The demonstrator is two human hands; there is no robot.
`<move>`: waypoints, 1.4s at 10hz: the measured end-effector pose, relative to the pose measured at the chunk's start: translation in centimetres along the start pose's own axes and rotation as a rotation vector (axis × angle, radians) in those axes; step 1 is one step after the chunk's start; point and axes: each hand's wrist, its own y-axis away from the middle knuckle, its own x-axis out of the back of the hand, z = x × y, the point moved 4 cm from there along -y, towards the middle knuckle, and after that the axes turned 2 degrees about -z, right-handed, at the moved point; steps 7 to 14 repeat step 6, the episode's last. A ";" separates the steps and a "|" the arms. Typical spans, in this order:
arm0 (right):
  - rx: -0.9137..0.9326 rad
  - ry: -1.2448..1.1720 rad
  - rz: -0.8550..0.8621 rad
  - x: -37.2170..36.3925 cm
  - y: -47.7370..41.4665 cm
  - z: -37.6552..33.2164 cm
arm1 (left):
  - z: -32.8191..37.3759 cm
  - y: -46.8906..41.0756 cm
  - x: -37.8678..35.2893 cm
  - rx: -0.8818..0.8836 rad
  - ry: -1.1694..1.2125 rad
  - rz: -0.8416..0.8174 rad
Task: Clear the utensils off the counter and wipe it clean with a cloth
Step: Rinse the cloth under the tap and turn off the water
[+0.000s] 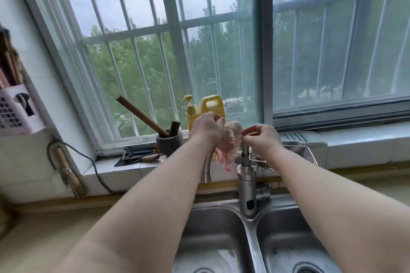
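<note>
Two bare arms reach over the steel sink [210,224], where the left hand [207,128] holds the top of the pink cloth [230,139], which hangs straight down just to its right, and the right hand [263,137] looks to pinch the cloth's other edge.

Faucet [246,184]: stands at the rear of the sink [250,239], on the divider, one basin in front to either side. Behind it on the window ledge [355,139], going left: pump jug [210,106], mortar [168,142] holding a pestle [174,127] and a stick [142,115], then small hand tools [142,156]; wire rack [295,146] just right of the faucet. Above the faucet: cloth [230,139], gripped by the left hand [207,128] and pinched by the right hand [261,137].
</note>
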 end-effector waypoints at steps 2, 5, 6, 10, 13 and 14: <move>-0.071 0.045 0.044 0.7 2.9 0.8 | 0.4 1.7 1.7 -0.088 -0.072 0.109; -0.163 0.061 0.154 2.6 7.1 1.8 | 2.2 4.9 1.6 -0.223 0.157 -0.070; -0.201 0.115 0.203 3.7 8.3 1.6 | 2.6 5.8 0.3 -0.194 0.229 -0.196; -0.201 0.115 0.203 3.7 8.3 1.6 | 2.6 5.8 0.3 -0.194 0.229 -0.196; -0.201 0.115 0.203 3.7 8.3 1.6 | 2.6 5.8 0.3 -0.194 0.229 -0.196; -0.201 0.115 0.203 3.7 8.3 1.6 | 2.6 5.8 0.3 -0.194 0.229 -0.196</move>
